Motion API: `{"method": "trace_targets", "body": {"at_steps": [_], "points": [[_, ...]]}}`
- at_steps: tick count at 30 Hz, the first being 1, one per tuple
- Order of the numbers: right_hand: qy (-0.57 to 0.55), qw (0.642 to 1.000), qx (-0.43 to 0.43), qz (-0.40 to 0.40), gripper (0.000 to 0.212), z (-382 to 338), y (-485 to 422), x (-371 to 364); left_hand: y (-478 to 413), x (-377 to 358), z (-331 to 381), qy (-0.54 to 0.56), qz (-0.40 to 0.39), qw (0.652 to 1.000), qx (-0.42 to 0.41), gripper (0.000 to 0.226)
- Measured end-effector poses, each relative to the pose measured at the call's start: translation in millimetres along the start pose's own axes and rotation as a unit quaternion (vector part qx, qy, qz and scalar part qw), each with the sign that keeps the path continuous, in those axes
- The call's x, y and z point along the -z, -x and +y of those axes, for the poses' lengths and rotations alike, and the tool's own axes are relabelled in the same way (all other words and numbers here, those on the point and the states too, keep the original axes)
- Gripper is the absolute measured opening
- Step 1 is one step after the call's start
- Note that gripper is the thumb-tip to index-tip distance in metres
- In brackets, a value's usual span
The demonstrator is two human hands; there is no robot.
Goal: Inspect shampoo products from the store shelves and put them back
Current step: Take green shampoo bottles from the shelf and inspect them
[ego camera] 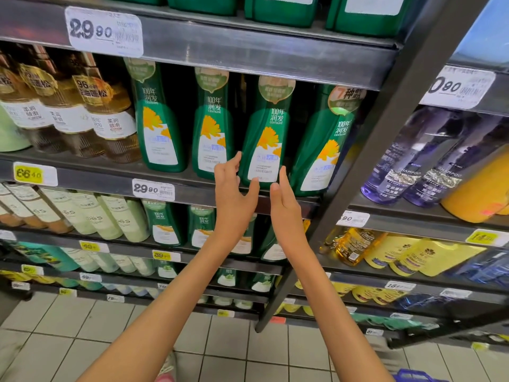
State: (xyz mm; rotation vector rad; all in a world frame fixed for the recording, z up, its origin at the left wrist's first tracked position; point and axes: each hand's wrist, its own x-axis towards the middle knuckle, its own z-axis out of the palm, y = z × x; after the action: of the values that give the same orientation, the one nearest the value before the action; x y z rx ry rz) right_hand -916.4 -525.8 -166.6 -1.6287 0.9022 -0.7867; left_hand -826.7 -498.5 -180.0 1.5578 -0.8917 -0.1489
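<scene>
Left hand [234, 194] and right hand [283, 201], fingers spread, flank green shampoo bottle [268, 128], perhaps touching; neighbouring bottles [210, 125] crowd it.

one view only: head cam, wide-angle. faces forward into the shelving [259, 55], tilted down, floor [82, 326] showing below the forearms. close in: left hand [232, 188] and right hand [285, 199] mid-frame at the shelf edge, upright post [385, 150] just right of them

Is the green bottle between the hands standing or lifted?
Standing: green bottle rests on the shelf; left hand and right hand open alongside.
</scene>
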Motion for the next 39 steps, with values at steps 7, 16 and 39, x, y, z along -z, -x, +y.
{"method": "trace_targets", "body": {"at_steps": [7,16,39], "points": [[0.024,1.0,0.015,0.009,0.051,5.1,3.7,2.3,1.5,10.6,2.3,-0.032,-0.016,0.999,0.003,0.047],[0.01,0.987,0.138,0.085,0.036,-22.2,24.7,-25.5,10.7,73.6,4.2,-0.003,-0.016,0.995,0.102,0.028],[0.09,0.984,0.08,0.13,0.064,-74.9,-52.9,-109.7,-17.7,177.1,-15.2,0.045,-0.063,0.992,0.097,0.029]]}}
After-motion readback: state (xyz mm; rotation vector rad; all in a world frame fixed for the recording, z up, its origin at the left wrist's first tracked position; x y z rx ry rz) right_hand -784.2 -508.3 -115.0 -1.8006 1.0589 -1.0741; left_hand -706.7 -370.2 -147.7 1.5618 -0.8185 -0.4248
